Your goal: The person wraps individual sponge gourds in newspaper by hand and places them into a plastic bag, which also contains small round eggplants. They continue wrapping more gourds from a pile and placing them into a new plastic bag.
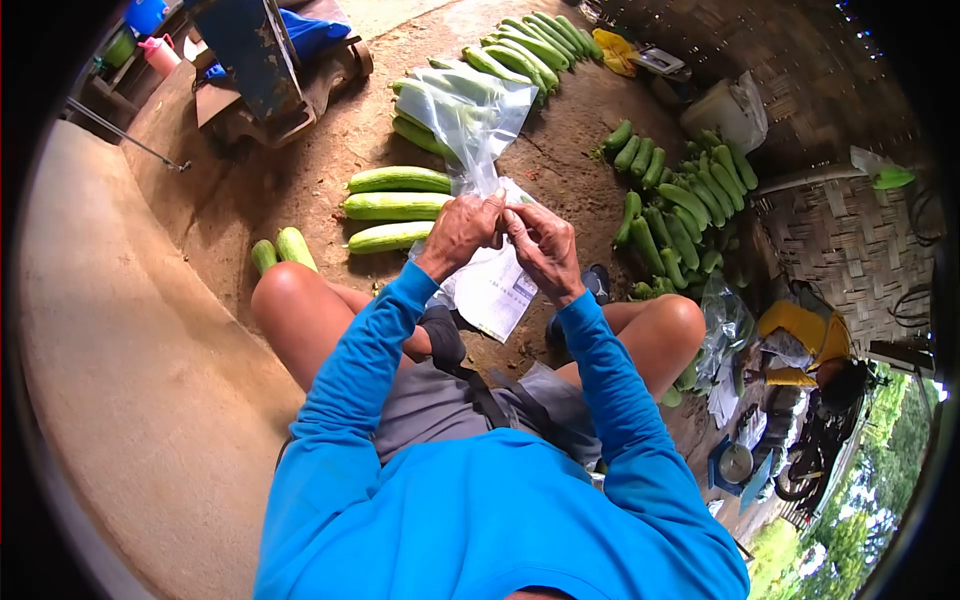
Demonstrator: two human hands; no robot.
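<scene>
My left hand is closed on the gathered end of a transparent plastic bag, its thumb pointing toward my other hand. My right hand pinches at the same gathered end, fingertips meeting the left ones. The bag spreads away from me over several long green gourds on the ground. Just left of my hands, three more gourds lie side by side. Below my hands, between my feet, are printed white paper sheets. What lies inside my right fingers is partly hidden.
A row of gourds runs to the back, and a pile of darker ones lies right. Two gourds sit by my left knee. A person in yellow is at right, near a scale. A concrete wall borders my left.
</scene>
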